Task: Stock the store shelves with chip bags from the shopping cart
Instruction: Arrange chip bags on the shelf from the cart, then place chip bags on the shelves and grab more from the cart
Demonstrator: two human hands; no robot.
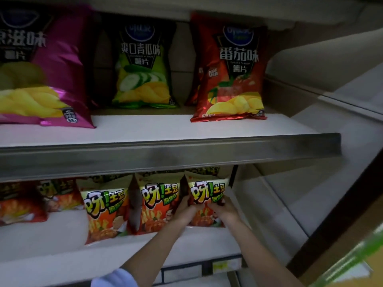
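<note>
Both hands are on the rightmost orange bag (pixel 207 195), upright on the lower shelf (pixel 62 241): left hand (pixel 189 210) curls round its left edge, right hand (pixel 222 210) round its lower right, the bag caught between the two grips. Left of the grip stand more orange bags (pixel 157 201) in a row. On the upper shelf (pixel 165 125) above the grip: a purple bag (pixel 51 65), a green bag (pixel 143 69), a red bag (pixel 232 75).

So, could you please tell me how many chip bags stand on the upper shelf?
4: a purple bag at left, a green bag in the middle, a red bag at right, and a second red one partly hidden behind it. More may be hidden.
</note>
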